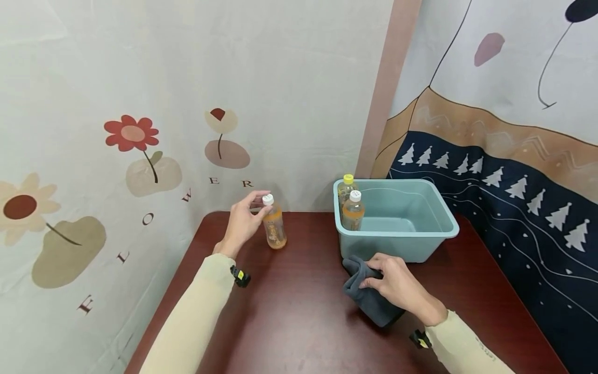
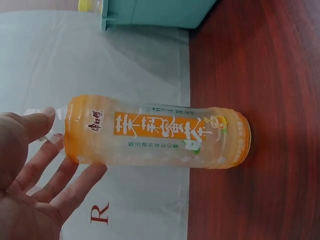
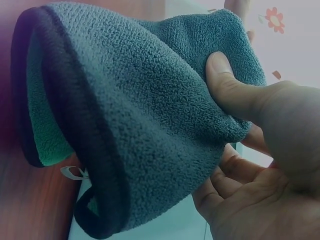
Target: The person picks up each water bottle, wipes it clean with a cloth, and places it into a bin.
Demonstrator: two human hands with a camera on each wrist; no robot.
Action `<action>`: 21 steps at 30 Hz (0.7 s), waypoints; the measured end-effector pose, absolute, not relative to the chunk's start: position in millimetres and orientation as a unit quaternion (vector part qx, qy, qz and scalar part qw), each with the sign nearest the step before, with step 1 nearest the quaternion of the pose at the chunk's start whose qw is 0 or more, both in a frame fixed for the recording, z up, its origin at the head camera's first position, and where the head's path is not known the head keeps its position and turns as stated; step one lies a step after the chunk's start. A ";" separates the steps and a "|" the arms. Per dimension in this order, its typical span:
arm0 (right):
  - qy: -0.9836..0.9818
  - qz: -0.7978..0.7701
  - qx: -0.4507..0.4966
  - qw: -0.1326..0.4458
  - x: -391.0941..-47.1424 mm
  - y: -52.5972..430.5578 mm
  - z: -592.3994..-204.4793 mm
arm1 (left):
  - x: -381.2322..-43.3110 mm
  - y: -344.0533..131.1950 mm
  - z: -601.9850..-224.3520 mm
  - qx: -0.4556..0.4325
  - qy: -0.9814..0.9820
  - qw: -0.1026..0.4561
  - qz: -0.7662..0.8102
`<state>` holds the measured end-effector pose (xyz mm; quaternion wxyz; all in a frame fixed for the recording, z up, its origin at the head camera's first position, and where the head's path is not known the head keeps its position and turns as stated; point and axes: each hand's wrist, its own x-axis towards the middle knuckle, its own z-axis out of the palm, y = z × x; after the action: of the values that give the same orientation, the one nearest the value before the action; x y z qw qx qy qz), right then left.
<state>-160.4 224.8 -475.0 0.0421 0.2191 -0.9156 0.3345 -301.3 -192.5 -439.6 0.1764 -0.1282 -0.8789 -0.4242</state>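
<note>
Toward the back of the table, an orange-labelled drink bottle point(image 1: 274, 228) with a white cap stands upright. My left hand point(image 1: 246, 218) has its thumb and fingers around the bottle's neck, just below the cap. In the left wrist view, the thumb lies on one side of the bottle point(image 2: 160, 135) and the other fingers reach behind it. My right hand point(image 1: 397, 280) pinches a folded dark grey cloth point(image 1: 374, 301) between thumb and fingers, in front of the bin. Close up, the cloth point(image 3: 145, 105) looks fuzzy, with a black edging and a small loop.
A light blue plastic bin point(image 1: 397, 244) stands at the back right of the table point(image 1: 299, 322). Inside its left end are a white-capped bottle point(image 1: 353, 213) and a yellow-capped bottle point(image 1: 345, 188). Printed curtains point(image 1: 299, 104) hang behind the table and along its sides.
</note>
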 end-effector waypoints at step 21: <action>-0.909 0.354 0.215 0.045 -156.8 222.1 -480.0 | -259.8 -160.2 -439.9 -0.188 -0.882 0.153 -0.405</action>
<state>-156.8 222.1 -480.0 0.0449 0.2154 -0.9089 0.3543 -259.8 -160.2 -439.9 0.1533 -0.1879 -0.8818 -0.4045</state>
